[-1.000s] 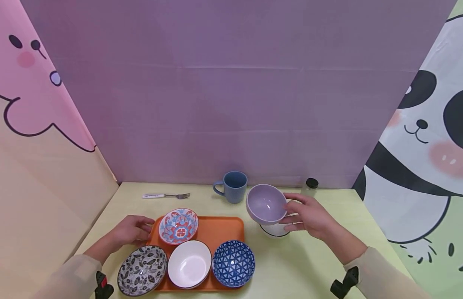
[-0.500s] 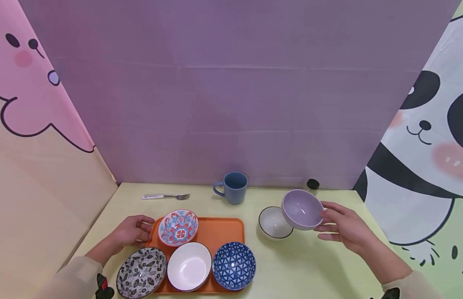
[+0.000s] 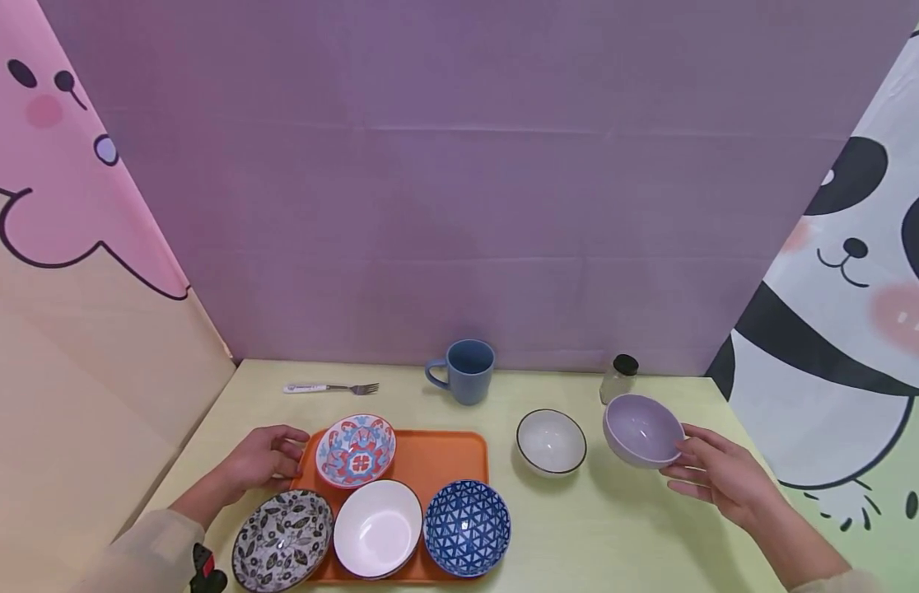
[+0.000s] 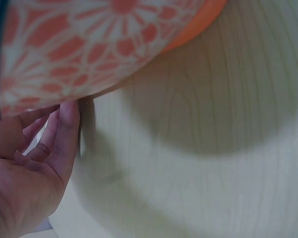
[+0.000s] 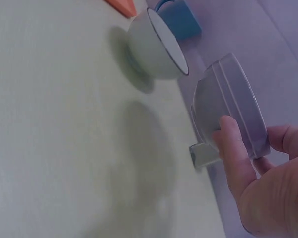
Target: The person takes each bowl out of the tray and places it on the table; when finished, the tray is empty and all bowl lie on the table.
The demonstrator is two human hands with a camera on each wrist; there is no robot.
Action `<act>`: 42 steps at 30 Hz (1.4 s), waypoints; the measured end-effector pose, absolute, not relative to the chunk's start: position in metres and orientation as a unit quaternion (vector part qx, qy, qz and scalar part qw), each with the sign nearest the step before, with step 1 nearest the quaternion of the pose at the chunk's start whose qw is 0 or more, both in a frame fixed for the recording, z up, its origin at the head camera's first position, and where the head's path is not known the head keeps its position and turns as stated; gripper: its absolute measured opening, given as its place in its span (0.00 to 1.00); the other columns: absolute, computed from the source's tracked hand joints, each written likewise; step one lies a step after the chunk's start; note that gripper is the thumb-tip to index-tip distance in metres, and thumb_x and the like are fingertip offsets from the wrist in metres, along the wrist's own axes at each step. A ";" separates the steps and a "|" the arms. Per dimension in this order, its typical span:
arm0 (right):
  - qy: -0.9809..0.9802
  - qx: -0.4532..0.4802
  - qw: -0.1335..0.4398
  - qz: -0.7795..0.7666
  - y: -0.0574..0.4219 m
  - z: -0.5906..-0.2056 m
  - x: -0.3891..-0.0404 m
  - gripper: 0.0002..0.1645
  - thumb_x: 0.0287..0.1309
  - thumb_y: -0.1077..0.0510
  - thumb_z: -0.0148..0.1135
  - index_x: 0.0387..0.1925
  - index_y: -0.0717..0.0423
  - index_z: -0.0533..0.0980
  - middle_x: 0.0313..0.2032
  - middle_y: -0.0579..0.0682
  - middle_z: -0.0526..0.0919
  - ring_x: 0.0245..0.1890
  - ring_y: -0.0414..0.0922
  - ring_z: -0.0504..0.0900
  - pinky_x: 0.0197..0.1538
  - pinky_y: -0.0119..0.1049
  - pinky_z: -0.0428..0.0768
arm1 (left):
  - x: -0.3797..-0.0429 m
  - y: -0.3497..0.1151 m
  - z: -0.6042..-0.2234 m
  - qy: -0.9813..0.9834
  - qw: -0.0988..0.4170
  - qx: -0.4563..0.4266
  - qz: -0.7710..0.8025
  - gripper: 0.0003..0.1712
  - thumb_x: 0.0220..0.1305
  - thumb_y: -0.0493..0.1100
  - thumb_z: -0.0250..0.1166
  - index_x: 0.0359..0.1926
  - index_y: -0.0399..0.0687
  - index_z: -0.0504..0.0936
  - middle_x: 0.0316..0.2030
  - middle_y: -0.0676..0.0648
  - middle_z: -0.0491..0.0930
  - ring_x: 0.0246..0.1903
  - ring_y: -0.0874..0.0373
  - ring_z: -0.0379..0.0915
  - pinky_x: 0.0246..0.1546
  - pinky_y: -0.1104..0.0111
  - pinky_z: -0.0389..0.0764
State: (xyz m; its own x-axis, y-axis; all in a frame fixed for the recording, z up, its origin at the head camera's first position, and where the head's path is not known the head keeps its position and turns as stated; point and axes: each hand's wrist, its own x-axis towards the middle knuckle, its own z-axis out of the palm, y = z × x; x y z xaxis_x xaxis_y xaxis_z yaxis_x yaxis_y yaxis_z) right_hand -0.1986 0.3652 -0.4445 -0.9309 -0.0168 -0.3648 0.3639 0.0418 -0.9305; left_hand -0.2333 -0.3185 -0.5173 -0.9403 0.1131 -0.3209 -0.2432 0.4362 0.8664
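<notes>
My right hand (image 3: 726, 478) pinches a light purple bowl (image 3: 642, 430) at its right rim, thumb inside and fingers below. In the right wrist view the purple bowl (image 5: 223, 101) hangs above the table with its shadow apart from it. My left hand (image 3: 259, 463) rests by the left edge of an orange tray (image 3: 440, 453), fingers loosely bent. On or over the tray stand a red-and-blue patterned bowl (image 3: 356, 450), a white bowl (image 3: 378, 529), a blue triangle-patterned bowl (image 3: 467, 527) and a tilted black-and-white leaf bowl (image 3: 282, 539). In the left wrist view an orange-patterned bowl side (image 4: 89, 49) covers the fingertips.
A white bowl with a dark rim (image 3: 552, 442) stands between the tray and the purple bowl. At the back are a blue mug (image 3: 468, 372), a fork (image 3: 331, 389) and a clear jar with a black lid (image 3: 618, 379). A purple wall (image 3: 459, 206) bounds the table's rear.
My right hand has carried the purple bowl rightward and slightly nearer, from over the dark-rimmed white bowl to its right. The left hand has stayed by the tray.
</notes>
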 end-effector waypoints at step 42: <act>0.733 0.124 0.111 -0.660 0.359 -0.491 -0.198 0.40 0.73 0.59 0.57 0.77 0.65 0.53 0.43 0.59 0.89 0.42 0.53 0.91 0.45 0.49 0.89 | -0.232 -0.315 -0.515 0.837 0.159 -0.039 0.522 0.33 0.57 0.25 0.64 0.65 0.27 0.67 0.45 0.36 0.78 0.36 0.49 0.80 0.36 0.56 0.89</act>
